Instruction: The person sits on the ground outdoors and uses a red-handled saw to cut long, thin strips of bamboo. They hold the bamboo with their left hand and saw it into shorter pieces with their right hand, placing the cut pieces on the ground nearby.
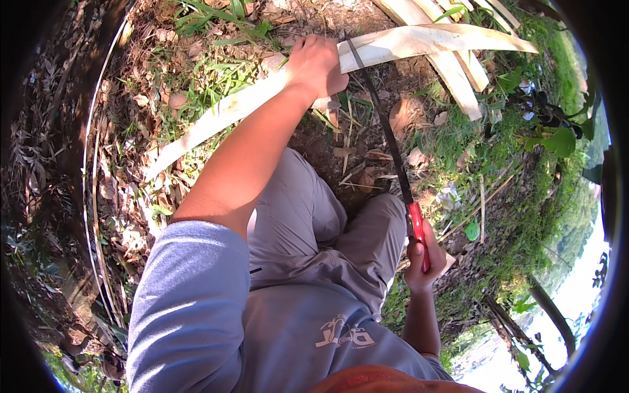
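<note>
A long, pale, curved wooden strip [406, 40] lies crosswise at the top of the view, running from the lower left to the upper right. My left hand [317, 64] is closed over its middle. With my right hand [424, 257] I grip the red handle of a machete [388, 128]. Its slim dark blade points away from me, and the end of it crosses the strip just right of my left hand. Whether the edge has gone into the wood cannot be made out.
More pale strips [462, 78] lie under and beyond the far right end of this one. Dry leaves, grass and bare soil cover the ground. Long thin canes [88, 164] curve along the left. Green plants [557, 141] grow at the right, where the ground meets a bright slope.
</note>
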Demonstrator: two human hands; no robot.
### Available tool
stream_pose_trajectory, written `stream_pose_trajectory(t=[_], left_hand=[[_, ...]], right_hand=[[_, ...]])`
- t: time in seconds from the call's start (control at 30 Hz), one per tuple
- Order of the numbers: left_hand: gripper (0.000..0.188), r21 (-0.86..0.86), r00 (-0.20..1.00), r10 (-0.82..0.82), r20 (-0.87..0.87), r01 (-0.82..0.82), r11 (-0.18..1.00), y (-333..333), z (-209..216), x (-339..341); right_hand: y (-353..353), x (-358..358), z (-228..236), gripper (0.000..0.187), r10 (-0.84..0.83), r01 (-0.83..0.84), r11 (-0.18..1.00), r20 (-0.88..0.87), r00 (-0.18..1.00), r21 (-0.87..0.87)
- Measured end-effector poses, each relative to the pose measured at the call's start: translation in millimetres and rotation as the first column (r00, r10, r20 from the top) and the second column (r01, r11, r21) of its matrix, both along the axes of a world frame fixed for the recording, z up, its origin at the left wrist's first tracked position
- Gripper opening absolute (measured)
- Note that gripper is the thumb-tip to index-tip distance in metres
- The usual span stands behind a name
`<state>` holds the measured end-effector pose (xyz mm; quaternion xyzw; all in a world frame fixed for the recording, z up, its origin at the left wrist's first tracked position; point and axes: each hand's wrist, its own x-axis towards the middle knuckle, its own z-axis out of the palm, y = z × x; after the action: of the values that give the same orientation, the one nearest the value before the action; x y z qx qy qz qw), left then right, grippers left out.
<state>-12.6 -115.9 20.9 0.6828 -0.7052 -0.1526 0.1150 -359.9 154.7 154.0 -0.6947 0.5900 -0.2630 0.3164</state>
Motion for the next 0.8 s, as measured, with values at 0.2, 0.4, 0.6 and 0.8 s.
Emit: stream_pose_trajectory(t=[0.2,0.4,0.6,0.8], left_hand=[[0.059,0.000,1.000,-0.007,-0.006,0.007,1.000,-1,1,2],[0.058,0.017,0.999,0.008,0.043,-0.009,1.000,-2,8,-3],[0.058,0.175,0.999,0.014,0.045,-0.022,0.984,-7,18,0],[0.049,0.030,0.999,0.012,-0.051,-0.011,1.000,0,0,2]], right_hand=[[-82,61,-17,0.045,0.042,-0.042,0.999,0.064,0.997,-0.003],[-190,146,-69,0.042,0.001,0.031,0.996,0.360,0.933,-0.082],[-113,98,-53,0.045,-0.099,0.088,0.994,0.204,0.974,0.063],[12,2,0,0.052,-0.085,0.082,0.996,0.059,0.995,0.044]])
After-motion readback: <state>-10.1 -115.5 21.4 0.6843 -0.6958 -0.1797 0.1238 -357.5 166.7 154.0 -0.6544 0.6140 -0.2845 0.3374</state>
